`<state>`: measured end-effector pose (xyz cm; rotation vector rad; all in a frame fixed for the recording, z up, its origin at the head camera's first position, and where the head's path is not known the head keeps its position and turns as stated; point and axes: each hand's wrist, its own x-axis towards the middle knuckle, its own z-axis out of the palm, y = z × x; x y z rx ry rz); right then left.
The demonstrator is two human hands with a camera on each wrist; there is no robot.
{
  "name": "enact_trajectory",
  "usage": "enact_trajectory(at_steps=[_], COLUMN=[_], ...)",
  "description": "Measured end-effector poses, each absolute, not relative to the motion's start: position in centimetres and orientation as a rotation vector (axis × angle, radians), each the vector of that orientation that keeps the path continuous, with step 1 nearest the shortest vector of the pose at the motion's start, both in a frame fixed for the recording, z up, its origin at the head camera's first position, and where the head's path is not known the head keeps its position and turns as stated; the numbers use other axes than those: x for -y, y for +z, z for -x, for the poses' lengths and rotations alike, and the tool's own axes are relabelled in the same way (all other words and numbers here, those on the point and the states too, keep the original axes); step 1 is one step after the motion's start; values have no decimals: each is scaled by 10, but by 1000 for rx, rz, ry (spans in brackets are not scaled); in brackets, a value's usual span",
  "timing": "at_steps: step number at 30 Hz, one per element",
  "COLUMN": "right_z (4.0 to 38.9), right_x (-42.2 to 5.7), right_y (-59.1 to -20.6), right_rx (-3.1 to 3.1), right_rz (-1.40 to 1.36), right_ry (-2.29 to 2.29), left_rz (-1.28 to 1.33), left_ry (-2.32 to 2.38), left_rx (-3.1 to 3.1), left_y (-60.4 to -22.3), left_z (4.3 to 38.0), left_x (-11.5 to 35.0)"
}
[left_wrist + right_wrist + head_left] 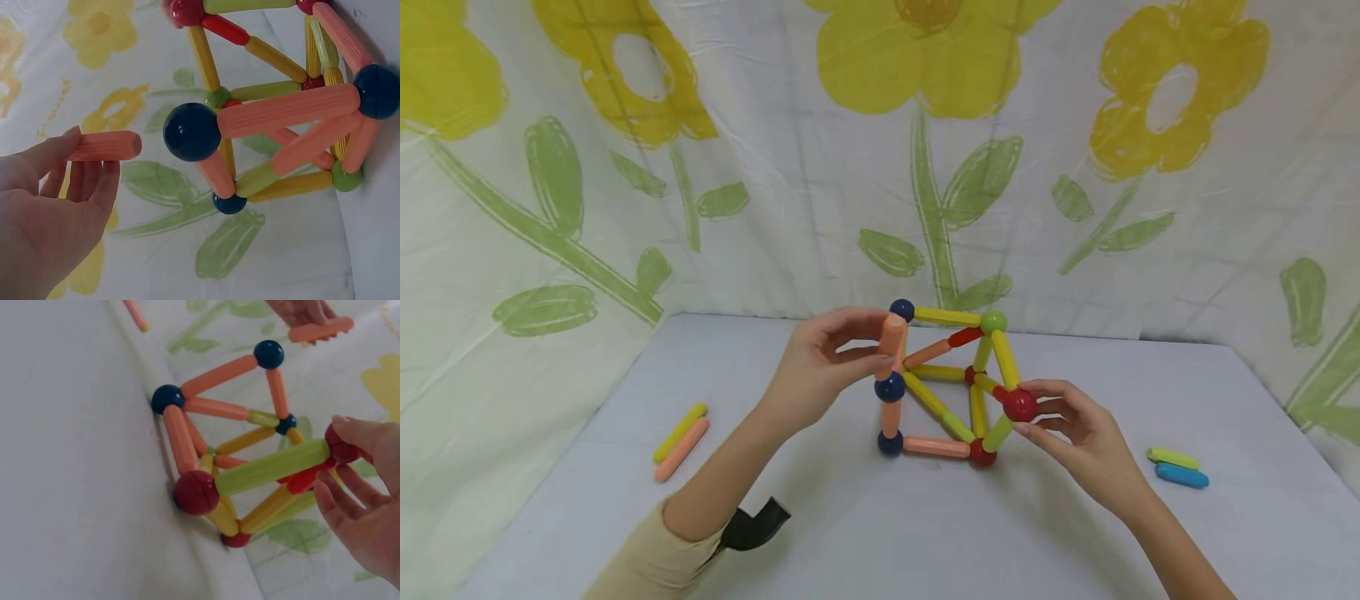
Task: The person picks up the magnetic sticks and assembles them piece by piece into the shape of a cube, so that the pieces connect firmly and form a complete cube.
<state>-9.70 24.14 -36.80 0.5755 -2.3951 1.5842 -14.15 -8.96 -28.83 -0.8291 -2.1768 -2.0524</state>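
A box-like frame of ribbed sticks and balls (936,447) stands on the table, with slanted sticks inside it. My left hand (816,367) pinches a loose orange magnetic stick (106,146) between thumb and fingers. In the left wrist view a gap separates this stick from the blue ball (191,132) at the frame's upper near-left corner. At the upper near-right corner, my right hand (1086,442) holds a red ball (1020,406) with thumb and fingertips. A green stick (275,466) runs from that ball down to another red ball (197,492).
Left of the frame, a yellow stick (681,432) and an orange stick (682,449) lie side by side. On the right lie a green stick (1173,458) and a blue stick (1182,476). A flowered cloth (790,208) hangs behind the white table (850,533).
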Motion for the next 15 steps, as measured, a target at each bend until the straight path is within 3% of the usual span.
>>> enact_trajectory(at_steps=[9,15], right_z=[96,97], right_x=[-240,-241], right_y=[-369,-368], right_rx=[2373,2393], right_rz=[-582,-583], right_ry=[1601,1583], left_rz=[1013,1218], left_ry=[-1892,-1529], left_rx=[2265,2345], left_y=[-299,-308], left_z=[154,160], left_x=[63,57])
